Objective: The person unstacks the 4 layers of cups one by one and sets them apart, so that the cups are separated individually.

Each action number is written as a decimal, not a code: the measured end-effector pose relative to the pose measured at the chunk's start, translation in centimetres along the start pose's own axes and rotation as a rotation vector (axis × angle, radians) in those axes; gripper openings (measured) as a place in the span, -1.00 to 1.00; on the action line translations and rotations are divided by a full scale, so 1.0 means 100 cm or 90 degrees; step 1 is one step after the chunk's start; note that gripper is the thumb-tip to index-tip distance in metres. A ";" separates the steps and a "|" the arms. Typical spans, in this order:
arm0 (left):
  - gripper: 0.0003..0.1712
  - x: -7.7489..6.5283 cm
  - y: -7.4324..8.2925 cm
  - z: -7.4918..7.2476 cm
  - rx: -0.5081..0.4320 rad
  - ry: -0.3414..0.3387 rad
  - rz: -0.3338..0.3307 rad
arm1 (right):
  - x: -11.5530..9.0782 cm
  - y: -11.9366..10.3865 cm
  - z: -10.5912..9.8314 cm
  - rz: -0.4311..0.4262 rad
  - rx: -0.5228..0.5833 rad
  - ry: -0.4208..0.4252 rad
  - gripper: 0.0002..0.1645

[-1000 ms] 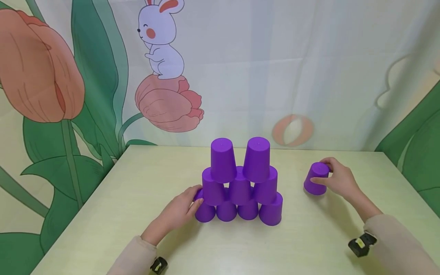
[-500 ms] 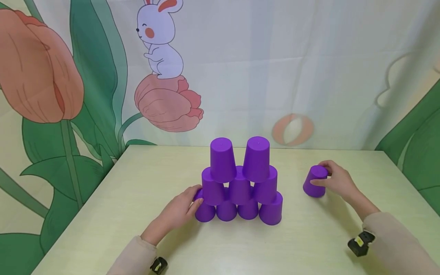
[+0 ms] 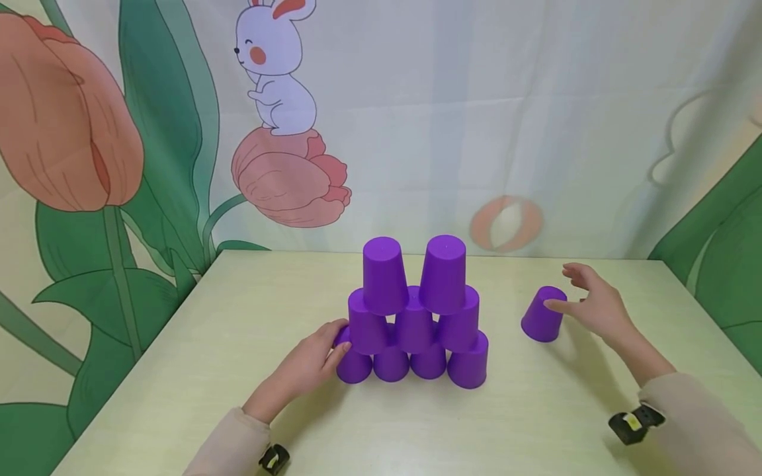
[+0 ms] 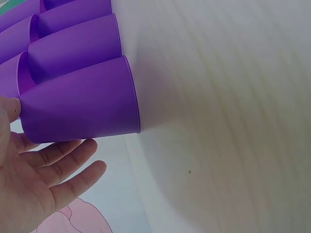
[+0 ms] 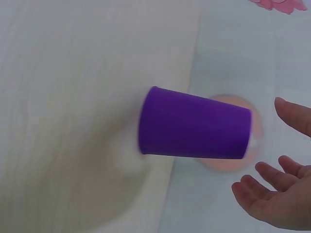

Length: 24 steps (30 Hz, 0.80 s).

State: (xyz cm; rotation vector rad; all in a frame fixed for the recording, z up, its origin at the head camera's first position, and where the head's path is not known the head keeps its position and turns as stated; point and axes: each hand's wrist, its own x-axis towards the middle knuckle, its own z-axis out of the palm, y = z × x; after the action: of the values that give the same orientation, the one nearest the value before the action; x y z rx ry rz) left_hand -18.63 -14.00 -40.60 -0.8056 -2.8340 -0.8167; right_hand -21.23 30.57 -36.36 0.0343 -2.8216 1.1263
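Upside-down purple cups stand in a three-tier stack, with two cups such as this top cup (image 3: 443,274) on the highest tier. My left hand (image 3: 306,360) holds the bottom-left cup (image 4: 80,102), thumb at its upper end and fingers along its far side; the outer fingers are spread apart from it in the left wrist view. To the right of the stack, a single purple cup (image 3: 543,316) stands upside down on the table. Beside it is my right hand (image 3: 598,307), thumb and fingers spread, a gap showing between them and the cup (image 5: 194,125) in the right wrist view.
The pale wooden table (image 3: 417,430) ends at a back edge against a printed curtain (image 3: 405,132) with a rabbit and tulips. Dark wrist devices, such as the one (image 3: 635,423) at the right sleeve, sit at both cuffs.
My right hand has let go of the single cup, its fingers opening and drawing back to the right. That cup now stands slightly nearer to me. The left hand and the stack stay put.
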 end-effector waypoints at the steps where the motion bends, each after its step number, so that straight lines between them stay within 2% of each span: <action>1: -0.56 0.000 0.000 0.000 -0.001 0.001 -0.001 | -0.001 -0.002 -0.002 -0.001 0.003 0.005 0.05; 13: -0.57 -0.001 0.001 -0.001 -0.004 0.001 -0.004 | -0.014 -0.030 -0.014 -0.001 0.090 0.015 0.03; 18: -0.57 -0.001 0.001 0.000 -0.004 0.002 -0.004 | -0.020 -0.042 -0.014 -0.035 0.129 0.006 -0.03; 24: -0.58 -0.001 0.002 -0.001 -0.006 0.004 0.000 | -0.027 -0.059 -0.013 -0.083 0.145 0.015 -0.15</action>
State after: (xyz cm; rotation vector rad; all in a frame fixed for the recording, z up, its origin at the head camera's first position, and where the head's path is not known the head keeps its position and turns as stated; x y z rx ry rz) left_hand -18.46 -13.96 -40.50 -0.8029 -2.8263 -0.8308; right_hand -18.13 27.10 -31.66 0.2166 -2.6134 1.3983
